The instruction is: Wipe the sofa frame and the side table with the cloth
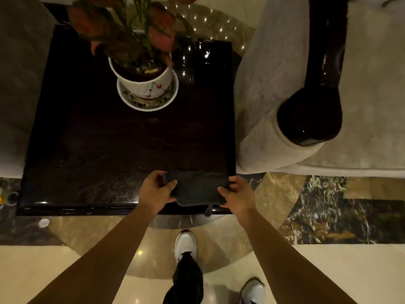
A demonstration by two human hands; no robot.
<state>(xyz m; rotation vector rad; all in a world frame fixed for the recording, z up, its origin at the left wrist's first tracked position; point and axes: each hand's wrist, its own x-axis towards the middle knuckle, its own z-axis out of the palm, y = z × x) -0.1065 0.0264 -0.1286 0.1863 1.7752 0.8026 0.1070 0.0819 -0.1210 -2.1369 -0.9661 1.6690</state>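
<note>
A dark grey folded cloth [197, 188] lies at the near right corner of the dark glossy side table [98, 154]. My left hand [156, 189] grips the cloth's left end and my right hand [237, 195] grips its right end. A small loop of the cloth hangs over the table's front edge. To the right stands the sofa, with a dark polished wooden arm frame [313, 115] set into pale upholstery [263, 88].
A potted plant with reddish leaves in a white pot [144, 77] on a saucer stands at the back middle of the table. Another pale sofa [17, 84] borders the left side. My white shoes [185, 244] are on the marble floor below the table's front edge.
</note>
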